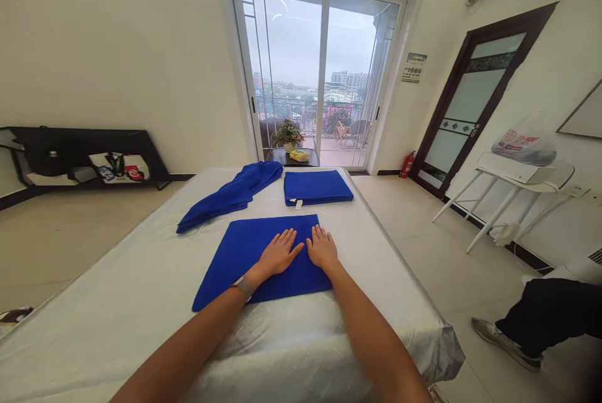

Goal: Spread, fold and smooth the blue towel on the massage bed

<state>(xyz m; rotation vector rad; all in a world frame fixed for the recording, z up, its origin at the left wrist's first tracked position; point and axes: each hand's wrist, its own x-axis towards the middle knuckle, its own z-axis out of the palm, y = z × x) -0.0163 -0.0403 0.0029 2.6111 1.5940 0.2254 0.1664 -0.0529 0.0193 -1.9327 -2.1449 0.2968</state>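
Toward the far side of the white cover (pixel 136 303), two more blue cloths lie beyond the near blue cloth (pixel 226 265): a loosely bunched cloth (pixel 230 196) slanting across at left, and a folded cloth (pixel 318 187) at right, a pale tag (pixel 298 204) showing at its near edge. Past the cover's far edge, a small dark tabletop carries a potted plant (pixel 288 133) and a yellow packet (pixel 300 155) before the sliding glass door. Off to the right are a plastic bag (pixel 527 143) on a white box and, nearer, a person's shoe (pixel 505 343).

Both hands rest palm down on the near cloth, fingers pointing to the far side, released and gripping nothing. The left hand (pixel 278 254) slants rightward, a band (pixel 243 287) around its wrist; the right hand (pixel 322 247) lies by the cloth's right edge, thumbs close but apart.
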